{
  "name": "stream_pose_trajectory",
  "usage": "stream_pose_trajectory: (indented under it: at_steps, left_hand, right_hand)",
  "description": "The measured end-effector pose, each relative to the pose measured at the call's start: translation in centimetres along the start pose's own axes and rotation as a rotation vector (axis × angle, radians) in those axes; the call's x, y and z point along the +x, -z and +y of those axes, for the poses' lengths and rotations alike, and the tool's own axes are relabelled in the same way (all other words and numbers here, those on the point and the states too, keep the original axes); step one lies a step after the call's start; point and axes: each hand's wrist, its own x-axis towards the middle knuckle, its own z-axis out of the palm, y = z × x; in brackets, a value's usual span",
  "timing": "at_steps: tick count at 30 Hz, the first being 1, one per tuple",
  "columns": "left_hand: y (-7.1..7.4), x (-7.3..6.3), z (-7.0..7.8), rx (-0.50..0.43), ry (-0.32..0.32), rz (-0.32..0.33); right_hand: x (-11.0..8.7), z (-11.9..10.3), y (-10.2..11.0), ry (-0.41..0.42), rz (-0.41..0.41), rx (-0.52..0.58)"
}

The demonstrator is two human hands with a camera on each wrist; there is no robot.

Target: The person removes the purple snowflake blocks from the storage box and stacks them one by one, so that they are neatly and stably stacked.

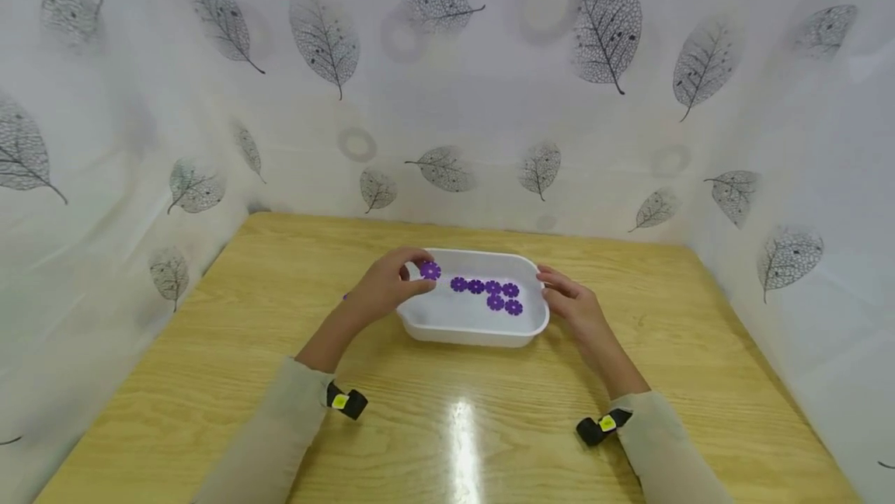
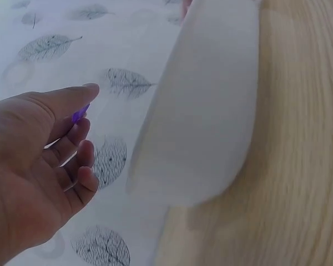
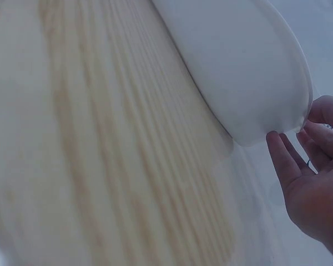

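A white oval-ended tray point(image 1: 468, 335) stands on the table between my hands. Inside it lie several purple flower-shaped plastic pieces point(image 1: 495, 302), most of them in a row with two below. Over the tray's left end, my left hand point(image 1: 381, 286) pinches another purple flower-shaped piece point(image 1: 430, 270) between thumb and fingers. In the left wrist view only the edge of that flower-shaped piece point(image 2: 80, 114) shows. My right hand point(image 1: 575, 304) touches the tray's right end; in the right wrist view its fingertips point(image 3: 273, 136) rest against the outer wall and rim.
A bit of something purple point(image 1: 346, 297) shows on the wooden table point(image 1: 391, 426) behind my left wrist, mostly hidden. Pale leaf-printed sheeting point(image 1: 447, 85) encloses the back and both sides. Each wrist carries a black strap point(image 1: 347, 401).
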Motion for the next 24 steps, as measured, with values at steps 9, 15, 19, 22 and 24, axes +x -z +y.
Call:
stream_pose_trajectory:
  at_steps: [9,15,19,22,24]
  left_hand:
    - [2.9,-1.6,-3.4,0.009,0.070,0.087]
    - [4.6,-2.6,-5.9,0.044,0.144,0.078]
    - [5.2,-3.2,-7.5,0.075,0.178,0.072]
    - [5.6,-3.5,-8.5,0.087,0.197,0.066]
    - [5.8,-3.6,-9.0,0.091,0.206,0.064]
  right_hand:
    - [0.0,0.0,-0.2,0.000,0.003,0.014]
    - [0.1,0.1,-0.1,0.000,0.003,0.013]
    - [0.1,0.1,-0.1,-0.004,0.002,0.015]
    - [0.1,0.1,-0.1,-0.003,-0.001,0.017]
    - [0.1,0.1,-0.1,0.000,-0.003,0.017]
